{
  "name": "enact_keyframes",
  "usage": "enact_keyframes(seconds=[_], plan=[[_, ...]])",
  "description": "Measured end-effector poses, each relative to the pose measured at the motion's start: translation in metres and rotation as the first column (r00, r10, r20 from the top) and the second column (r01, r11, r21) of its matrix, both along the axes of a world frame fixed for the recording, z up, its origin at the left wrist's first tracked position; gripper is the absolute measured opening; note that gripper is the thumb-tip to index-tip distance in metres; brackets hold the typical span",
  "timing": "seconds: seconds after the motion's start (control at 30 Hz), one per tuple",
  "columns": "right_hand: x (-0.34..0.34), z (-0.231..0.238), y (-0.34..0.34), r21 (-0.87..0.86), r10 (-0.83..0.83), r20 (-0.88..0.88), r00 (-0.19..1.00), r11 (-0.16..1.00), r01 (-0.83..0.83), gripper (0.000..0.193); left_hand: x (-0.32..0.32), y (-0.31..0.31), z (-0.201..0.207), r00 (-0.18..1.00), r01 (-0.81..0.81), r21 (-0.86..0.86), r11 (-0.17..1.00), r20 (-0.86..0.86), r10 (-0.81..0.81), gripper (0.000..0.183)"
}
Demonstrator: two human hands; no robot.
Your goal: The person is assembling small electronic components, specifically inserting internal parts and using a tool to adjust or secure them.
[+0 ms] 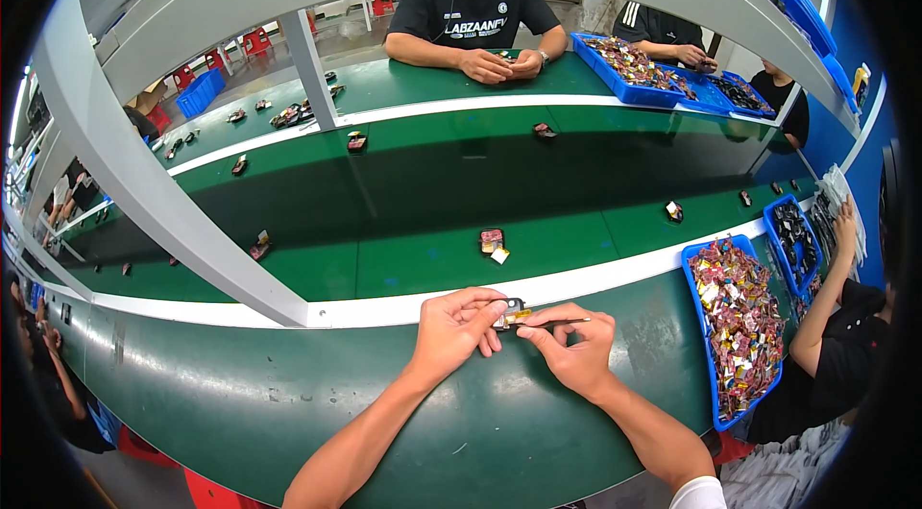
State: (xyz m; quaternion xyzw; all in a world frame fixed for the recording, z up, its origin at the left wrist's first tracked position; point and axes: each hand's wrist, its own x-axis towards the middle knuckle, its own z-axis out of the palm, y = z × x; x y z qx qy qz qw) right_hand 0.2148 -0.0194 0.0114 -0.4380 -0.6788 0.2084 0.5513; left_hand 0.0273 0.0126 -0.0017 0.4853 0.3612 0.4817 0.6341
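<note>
My left hand [451, 331] is closed round the edge of a small black plastic housing [516, 304], with something pale and yellow inside it. My right hand [576, 351] pinches a thin dark pointed tool [569, 322], its tip at the housing's yellow part. I cannot make out the tool's exact kind. Both hands are above the green workbench [288, 384], close to its white rail. Just beyond them, a black housing with a reddish inside and a pale tab [493, 242] lies on the green conveyor belt [576, 254].
A blue tray [718, 394] heaped with small wrapped-looking parts stands at my right, beside a blue tray of black parts [795, 240]. A grey metal post [154, 173] curves down at the left. Across the belt a person in black [471, 24] handles something small. Another person's arm [828, 293] reaches in at right.
</note>
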Motion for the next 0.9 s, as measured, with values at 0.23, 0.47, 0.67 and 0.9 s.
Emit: enact_keyframes(seconds=[0.23, 0.47, 0.67, 0.9], plan=[[-0.0017, 0.0004, -0.0015, 0.064, -0.007, 0.037, 0.999, 0.998, 0.005, 0.011, -0.0003, -0.001, 0.0047, 1.0, -0.013, -0.025, 1.0, -0.011, 0.012, 0.021], [-0.002, 0.0007, -0.0011, 0.092, 0.002, 0.048, 0.999, 0.996, -0.006, 0.012, -0.0009, 0.0008, 0.0057, 1.0, -0.011, -0.027, 1.0, -0.028, 0.01, 0.02], [-0.0006, -0.0004, -0.0002, 0.114, 0.017, 0.059, 0.998, 0.993, -0.023, 0.013, -0.0014, 0.0013, 0.0054, 1.0, -0.011, -0.04, 0.999, -0.022, 0.01, 0.02], [-0.001, 0.0004, -0.0006, 0.113, 0.013, 0.069, 0.998, 0.993, -0.021, 0.013, -0.0002, -0.0004, 0.0017, 0.999, -0.007, -0.02, 1.0, -0.04, 0.006, 0.021]])
